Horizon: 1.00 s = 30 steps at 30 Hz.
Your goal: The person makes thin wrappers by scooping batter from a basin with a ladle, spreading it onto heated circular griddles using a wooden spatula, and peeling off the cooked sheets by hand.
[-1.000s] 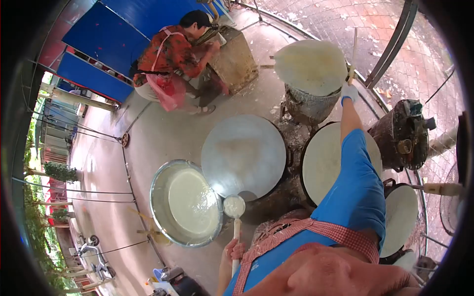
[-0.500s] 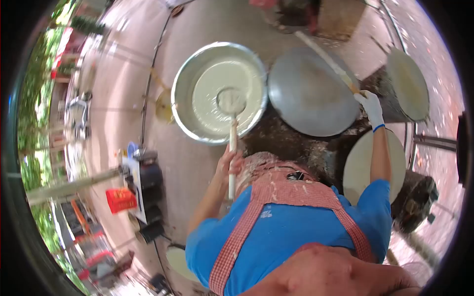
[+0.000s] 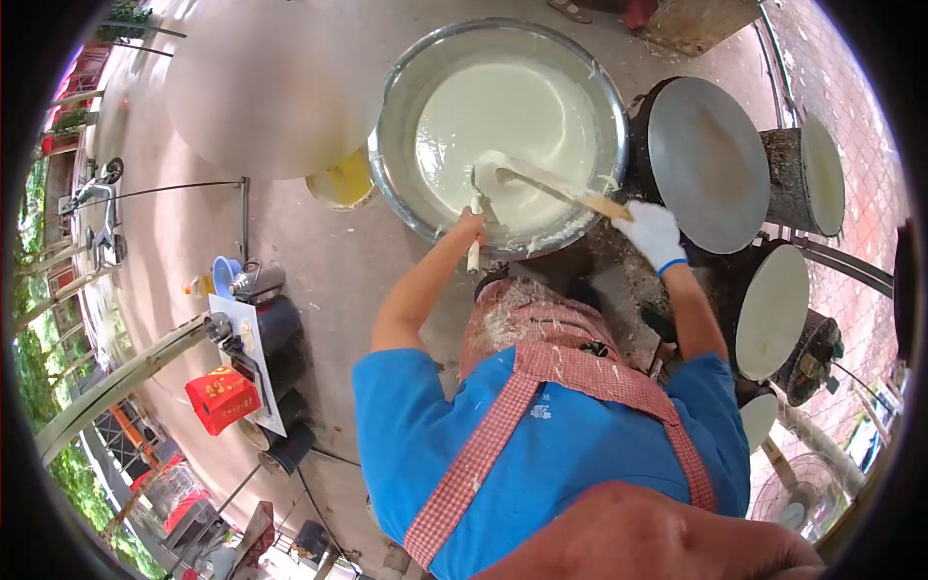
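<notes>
A wide metal basin (image 3: pixel 611 97) of pale, creamy batter (image 3: pixel 483 106) is in front of me. My left hand (image 3: pixel 471 228) is wrapped round the pale handle of a ladle (image 3: pixel 475 205), whose head is low in the near side of the basin. My right hand (image 3: pixel 650 235), in a white glove with a blue cuff edge, grips the wooden end of a long flat scraper (image 3: pixel 556 188). Its blade reaches over the basin to the ladle's head, where batter coats both; whether they touch I cannot tell.
Right of the basin stands a large round griddle (image 3: pixel 710 164) on a dark base. Further round griddles (image 3: pixel 822 179) (image 3: pixel 771 314) stand beyond it. A yellow bucket (image 3: pixel 343 182) is left of the basin. A red bag (image 3: pixel 222 398) sits on a small table (image 3: pixel 253 338).
My right hand has brought the scraper from over the griddle to the basin, beside the ladle. The view has turned, with the basin now larger and more central. My left hand still holds the ladle.
</notes>
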Motion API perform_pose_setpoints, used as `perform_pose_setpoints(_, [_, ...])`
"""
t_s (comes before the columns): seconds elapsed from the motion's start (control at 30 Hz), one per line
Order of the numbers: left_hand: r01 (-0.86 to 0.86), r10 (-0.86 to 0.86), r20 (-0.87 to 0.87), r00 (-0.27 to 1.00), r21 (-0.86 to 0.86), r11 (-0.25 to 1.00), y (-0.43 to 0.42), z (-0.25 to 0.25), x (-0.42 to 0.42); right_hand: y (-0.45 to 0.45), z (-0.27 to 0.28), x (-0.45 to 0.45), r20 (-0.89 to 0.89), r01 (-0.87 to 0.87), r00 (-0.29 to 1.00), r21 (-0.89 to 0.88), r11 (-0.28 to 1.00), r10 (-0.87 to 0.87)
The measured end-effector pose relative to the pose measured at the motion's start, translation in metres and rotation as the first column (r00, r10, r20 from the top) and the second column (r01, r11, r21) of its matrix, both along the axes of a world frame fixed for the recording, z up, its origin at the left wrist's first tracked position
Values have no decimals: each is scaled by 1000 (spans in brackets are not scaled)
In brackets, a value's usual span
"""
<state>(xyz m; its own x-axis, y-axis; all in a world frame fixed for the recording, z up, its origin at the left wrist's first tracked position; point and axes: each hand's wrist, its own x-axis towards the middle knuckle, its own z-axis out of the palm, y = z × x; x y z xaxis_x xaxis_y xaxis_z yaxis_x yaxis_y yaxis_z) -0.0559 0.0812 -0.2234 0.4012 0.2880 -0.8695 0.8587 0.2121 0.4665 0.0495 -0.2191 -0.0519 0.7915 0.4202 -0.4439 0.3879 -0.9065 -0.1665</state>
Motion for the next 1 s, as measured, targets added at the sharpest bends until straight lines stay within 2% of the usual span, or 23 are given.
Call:
perform_pose_setpoints(0.03, [3,-3,4,1000,-8,1000,1,-10,2,-10,-30,-15,14,-39,999,0,999,39])
perform_pose_setpoints(0.07, [-87,60,-99,993,-291,953,2,-25,1,-5,-35,-33,-114,58,992,20,998,-55])
perform_pose_setpoints(0.1, [-251,195,-162,967,-516,819,2,-10,7,-8,-41,-52,-63,82,995,83,993,-77])
perform_pose_setpoints(0.13, [-401,279,-288,916,-672,623,1,8,13,-7,-37,-64,-143,162,978,49,986,-153])
perform_pose_setpoints(0.17, [-519,337,-400,852,-729,447,3,36,16,-8,-29,-79,-128,197,974,65,978,-187])
perform_pose_setpoints(0.23, [-607,382,-499,778,-753,253,5,97,21,-13,-4,-98,-102,221,972,95,971,-211])
perform_pose_setpoints(0.3, [-411,412,-254,875,-840,355,9,176,24,-13,19,-115,103,265,945,311,913,-310])
perform_pose_setpoints(0.33, [-290,413,-66,909,-811,508,10,221,29,-13,27,-114,270,171,915,413,895,-300])
perform_pose_setpoints(0.37, [-214,426,16,905,-846,488,16,256,29,-10,38,-107,377,88,870,514,853,-317])
perform_pose_setpoints(0.4, [-104,396,190,898,-784,612,18,296,30,-7,48,-94,490,-21,802,596,803,-343])
perform_pose_setpoints(0.47, [91,269,430,862,-652,753,22,366,30,1,80,-63,666,-221,652,624,749,-363])
perform_pose_setpoints(0.5, [131,276,475,836,-661,739,30,386,32,2,99,-50,690,-244,624,619,747,-368])
perform_pose_setpoints(0.57, [256,-2,743,669,-228,939,27,456,21,9,141,-30,722,-286,568,623,728,-395])
perform_pose_setpoints(0.63, [274,-134,855,502,-10,962,43,494,19,21,176,-18,619,-310,563,773,554,-548])
perform_pose_setpoints(0.67, [259,-206,886,415,102,960,47,509,19,25,180,-21,616,-323,535,781,534,-578])
perform_pose_setpoints(0.73, [184,-265,921,287,218,958,57,512,19,35,188,-24,407,-253,713,909,331,-572])
perform_pose_setpoints(0.77, [181,-237,907,349,182,966,62,500,21,37,170,-28,297,-189,813,948,255,-500])
perform_pose_setpoints(0.83, [167,-129,860,494,52,985,89,421,37,50,111,-36,-141,207,913,969,138,-382])
perform_pose_setpoints(0.87, [122,-37,753,656,-58,991,80,388,31,54,97,-51,-394,493,846,835,244,-359])
perform_pose_setpoints(0.9, [173,20,575,818,-278,945,72,370,13,51,54,-58,-173,316,910,878,360,-376])
perform_pose_setpoints(0.93, [243,155,395,906,-782,574,100,315,24,41,14,-69,45,161,917,868,470,-397])
perform_pose_setpoints(0.97, [-219,291,-177,940,-969,118,100,304,24,27,19,-89,24,223,916,799,559,-400])
perform_pose_setpoints(1.0, [-93,267,-1,964,-938,333,94,306,27,11,32,-107,-10,294,913,709,641,-408])
